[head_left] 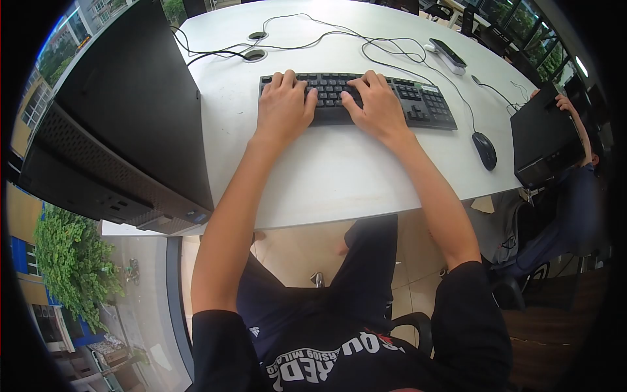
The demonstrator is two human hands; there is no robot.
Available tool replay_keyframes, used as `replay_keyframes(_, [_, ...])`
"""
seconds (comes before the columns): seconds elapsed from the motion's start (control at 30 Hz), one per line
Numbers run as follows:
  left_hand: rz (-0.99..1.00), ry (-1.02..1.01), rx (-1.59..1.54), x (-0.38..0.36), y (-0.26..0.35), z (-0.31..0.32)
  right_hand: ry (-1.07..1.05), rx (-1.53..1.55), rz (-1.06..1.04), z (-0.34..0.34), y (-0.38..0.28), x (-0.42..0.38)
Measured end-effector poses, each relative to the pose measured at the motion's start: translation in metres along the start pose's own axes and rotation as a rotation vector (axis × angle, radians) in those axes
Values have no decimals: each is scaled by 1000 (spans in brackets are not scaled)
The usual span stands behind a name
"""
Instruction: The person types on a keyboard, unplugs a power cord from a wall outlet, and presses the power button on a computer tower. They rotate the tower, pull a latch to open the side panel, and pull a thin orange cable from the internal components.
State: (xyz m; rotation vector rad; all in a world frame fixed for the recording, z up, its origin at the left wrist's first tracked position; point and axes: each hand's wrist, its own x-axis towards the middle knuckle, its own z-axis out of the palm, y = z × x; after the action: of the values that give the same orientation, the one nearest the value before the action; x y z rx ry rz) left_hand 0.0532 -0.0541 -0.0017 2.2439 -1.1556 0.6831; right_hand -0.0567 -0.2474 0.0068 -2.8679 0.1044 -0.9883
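Observation:
A black keyboard [333, 116] lies on the white table in front of me. My left hand [285, 108] is closed over its left part, fingers bent at the far edge and thumb on the keys. Right of the middle, my right hand [377, 108] has the same shape, its thumb pointing inward across the keys. The fingertips of both hands are partly hidden by the bent knuckles. To the right of the keyboard rests a black mouse [484, 151], its cable running back over the table.
A large black computer tower [130, 111] stands at the left. Cables [313, 40] run to round holes in the white table [326, 176]. A phone [448, 52] rests on a white box at the back right. Another person's hand [563, 102] touches a second black computer case [547, 137].

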Motion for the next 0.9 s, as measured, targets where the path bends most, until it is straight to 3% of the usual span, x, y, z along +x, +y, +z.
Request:
replay_keyframes(0.47, [21, 20, 129, -3, 10, 6, 34, -2, -14, 2, -3, -1])
replay_keyframes(0.63, [26, 63, -11, -3, 11, 4, 134, 75, -127, 1, -7, 0])
replay_keyframes(0.77, [128, 108, -121, 2, 13, 5, 64, 145, -126, 0, -17, 1])
replay_keyframes(0.9, [119, 58, -26, 5, 14, 14, 5, 66, -116, 9, -16, 2])
